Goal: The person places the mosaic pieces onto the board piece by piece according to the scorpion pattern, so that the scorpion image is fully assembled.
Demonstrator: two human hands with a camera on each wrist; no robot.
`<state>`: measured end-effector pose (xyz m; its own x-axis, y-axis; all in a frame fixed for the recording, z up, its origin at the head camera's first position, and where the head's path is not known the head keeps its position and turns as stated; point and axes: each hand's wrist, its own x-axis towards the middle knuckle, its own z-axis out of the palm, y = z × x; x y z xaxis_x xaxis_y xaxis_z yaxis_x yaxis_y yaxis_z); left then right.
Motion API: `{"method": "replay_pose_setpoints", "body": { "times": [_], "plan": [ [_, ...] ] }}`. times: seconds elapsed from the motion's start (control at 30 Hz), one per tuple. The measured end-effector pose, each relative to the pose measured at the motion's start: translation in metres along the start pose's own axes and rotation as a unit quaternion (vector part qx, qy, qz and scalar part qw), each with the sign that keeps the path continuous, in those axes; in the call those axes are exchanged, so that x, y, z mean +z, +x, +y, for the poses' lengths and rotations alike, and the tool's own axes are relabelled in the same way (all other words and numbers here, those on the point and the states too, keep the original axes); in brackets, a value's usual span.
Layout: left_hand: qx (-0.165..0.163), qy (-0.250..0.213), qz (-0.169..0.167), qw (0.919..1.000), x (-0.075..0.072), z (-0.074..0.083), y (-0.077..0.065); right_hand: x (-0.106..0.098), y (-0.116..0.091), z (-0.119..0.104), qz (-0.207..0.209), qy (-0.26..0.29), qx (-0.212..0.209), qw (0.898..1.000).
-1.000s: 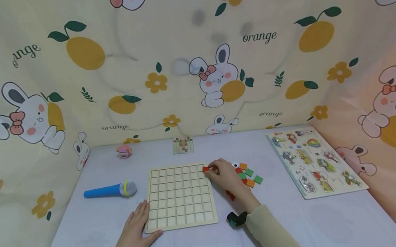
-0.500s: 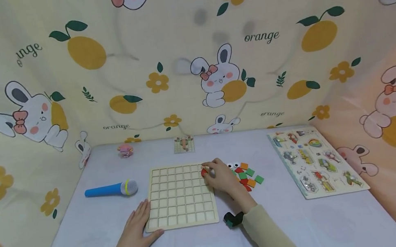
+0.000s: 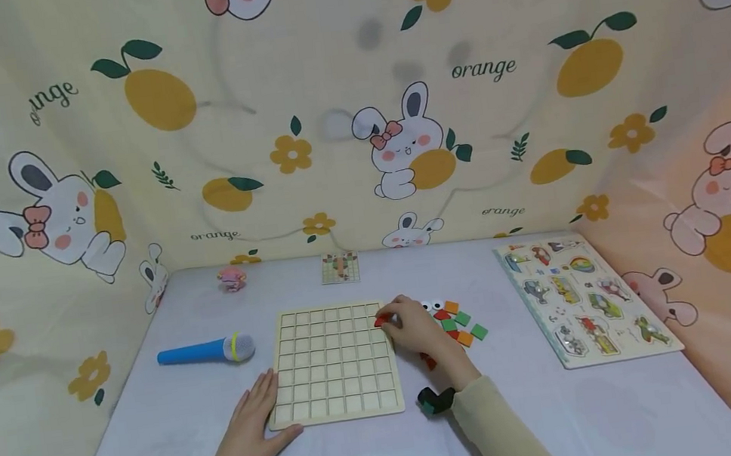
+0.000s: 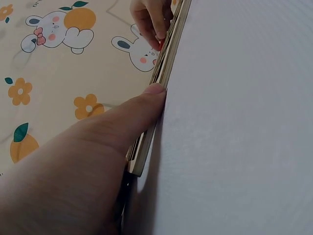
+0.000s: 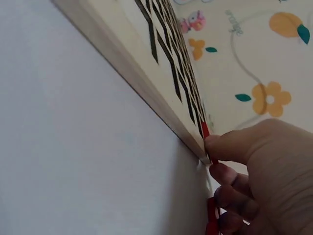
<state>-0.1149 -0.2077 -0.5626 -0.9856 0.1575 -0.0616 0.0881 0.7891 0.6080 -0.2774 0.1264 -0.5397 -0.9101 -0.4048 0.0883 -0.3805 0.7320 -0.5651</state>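
Observation:
A pale wooden grid board [image 3: 334, 366] lies on the white table. My left hand [image 3: 243, 433] rests at its near left corner, fingers straight along the left side and thumb against the front edge; the left wrist view shows that thumb [image 4: 142, 105] on the board's side. At the far right corner my right hand [image 3: 419, 328] pinches a small red tile [image 3: 380, 321] between thumb and fingers. In the right wrist view this red tile [image 5: 205, 129] stands tilted at the grid's edge. Another red piece [image 5: 212, 218] shows below, beside the curled lower fingers.
Several red, green and orange tiles [image 3: 464, 338] and eye-printed pieces [image 3: 439, 305] lie right of the board, partly behind the right hand. A blue toy microphone [image 3: 196, 352] lies left. Behind are a pink toy [image 3: 232, 278] and a pattern card [image 3: 340, 268]. A picture puzzle [image 3: 580, 300] lies far right.
My right hand has made small shifts at the board's far right corner, first nearer me and over the grid, then slightly back right, still pinching the red tile. My left hand stays put.

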Motion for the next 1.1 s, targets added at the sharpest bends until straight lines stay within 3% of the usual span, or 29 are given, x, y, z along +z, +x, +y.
{"method": "replay_pose_setpoints", "body": {
  "times": [0.33,0.47,0.77,1.1],
  "plan": [
    [0.017,0.003,0.02,0.9997,0.0023,0.0006,0.0003,0.008,0.0025,-0.0047,0.05,0.009,0.031,0.998],
    [0.022,0.004,0.026,0.9994,0.0044,-0.0008,-0.0006,0.0099,0.0015,-0.0048,0.06,0.02,0.019,0.998],
    [0.022,-0.001,0.025,0.9995,0.0068,-0.0042,-0.002,0.0087,-0.0015,0.0029,0.031,0.011,-0.032,0.999],
    [0.015,0.001,0.015,0.9998,0.007,-0.0043,-0.001,0.001,0.0017,0.0017,-0.02,0.006,-0.026,0.999]
  ]
}}
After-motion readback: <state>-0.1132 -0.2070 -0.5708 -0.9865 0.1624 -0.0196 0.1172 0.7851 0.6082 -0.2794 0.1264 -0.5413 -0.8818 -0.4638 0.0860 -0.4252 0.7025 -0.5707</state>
